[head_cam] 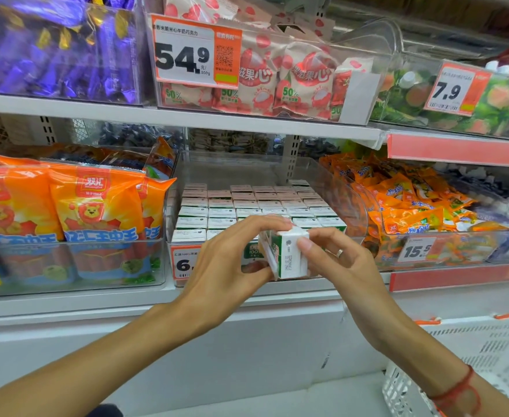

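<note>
**Carton held in both hands before the bin**

A small carton (pixel 287 254) is held between both hands, in the air just in front of the clear bin (pixel 351 203) and a little above the shelf edge (pixel 156 299). Its white printed face is turned to the camera and a green side shows on the left. The long edge of that white face runs nearly upright, with the top leaning slightly left. How far the carton reaches back towards the shelf is hidden, so I cannot tell its full long axis.

The left hand (pixel 229 266) pinches it, with fingers curled over the top edge and the thumb under the lower left corner. The right hand (pixel 346 266) grips the right side, its thumb (pixel 305 243) pressed on the white face and the other fingers curled behind.

The bin holds rows of like cartons (pixel 247 206) standing top up. Sausage packs (pixel 66 212) fill the bin to the left and orange packets (pixel 412 206) the one to the right.
</note>
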`<control>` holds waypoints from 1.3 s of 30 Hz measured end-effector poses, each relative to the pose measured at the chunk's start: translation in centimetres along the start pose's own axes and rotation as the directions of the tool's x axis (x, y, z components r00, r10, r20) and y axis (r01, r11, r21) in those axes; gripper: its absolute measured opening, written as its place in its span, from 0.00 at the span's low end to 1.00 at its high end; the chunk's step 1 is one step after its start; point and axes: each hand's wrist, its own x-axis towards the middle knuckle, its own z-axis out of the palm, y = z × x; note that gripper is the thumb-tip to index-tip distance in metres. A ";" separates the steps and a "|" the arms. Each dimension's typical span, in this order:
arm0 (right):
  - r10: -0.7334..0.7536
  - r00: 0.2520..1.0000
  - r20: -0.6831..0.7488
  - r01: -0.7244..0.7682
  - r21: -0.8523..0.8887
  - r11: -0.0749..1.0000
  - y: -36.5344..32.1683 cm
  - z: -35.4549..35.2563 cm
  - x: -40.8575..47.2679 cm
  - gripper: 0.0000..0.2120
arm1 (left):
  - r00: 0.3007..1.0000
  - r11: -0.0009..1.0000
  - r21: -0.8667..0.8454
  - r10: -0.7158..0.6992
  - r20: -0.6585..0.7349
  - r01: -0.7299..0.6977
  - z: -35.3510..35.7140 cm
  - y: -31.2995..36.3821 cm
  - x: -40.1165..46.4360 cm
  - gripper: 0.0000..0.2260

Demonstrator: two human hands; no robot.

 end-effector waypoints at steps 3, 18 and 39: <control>-0.005 1.000 0.008 0.005 -0.010 1.000 0.1 -0.3 0.1 0.23 | 0.999 0.999 -0.039 -0.035 0.022 0.036 0.5 -0.3 -0.2 0.26; -0.138 0.950 0.280 0.212 -0.257 0.943 1.1 -0.4 0.0 0.22 | 0.747 0.472 -0.659 -0.631 0.212 0.585 0.3 -0.2 0.6 0.23; 0.035 0.998 -0.050 -0.035 -0.013 0.999 0.0 -0.7 0.7 0.17 | 0.326 -0.161 -0.503 -0.589 0.740 0.849 -0.1 0.5 0.6 0.25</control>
